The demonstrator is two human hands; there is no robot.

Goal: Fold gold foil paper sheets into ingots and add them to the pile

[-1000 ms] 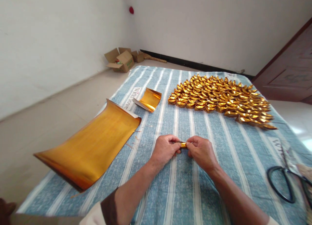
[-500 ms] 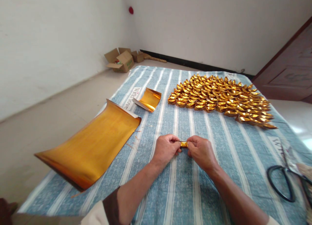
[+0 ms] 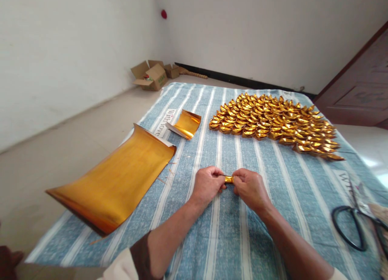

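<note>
Between my two hands is a small folded piece of gold foil paper [image 3: 228, 179], only its middle showing. My left hand [image 3: 208, 185] pinches its left end; my right hand [image 3: 251, 187] pinches the right end, and both thumbs hide the rest. Beyond the hands, at the right, many gold paper ingots [image 3: 257, 116] stand packed in rows. To the left lies a large gold foil sheet [image 3: 121, 179] with curled edges. A smaller gold foil sheet [image 3: 187, 124] rests further back, its near edge rolled up and pale.
Everything lies on a blue-and-white striped cloth [image 3: 200, 150]. Black-handled scissors [image 3: 348, 227] lie at the right edge. Thin gold scraps [image 3: 166, 172] are strewn beside the large sheet. Open cardboard boxes [image 3: 156, 77] stand on the floor behind, and a reddish door [image 3: 360, 81] is at right.
Both hands keep their pinch on the foil paper in almost the same place. Only a very slight shift of the whole view shows.
</note>
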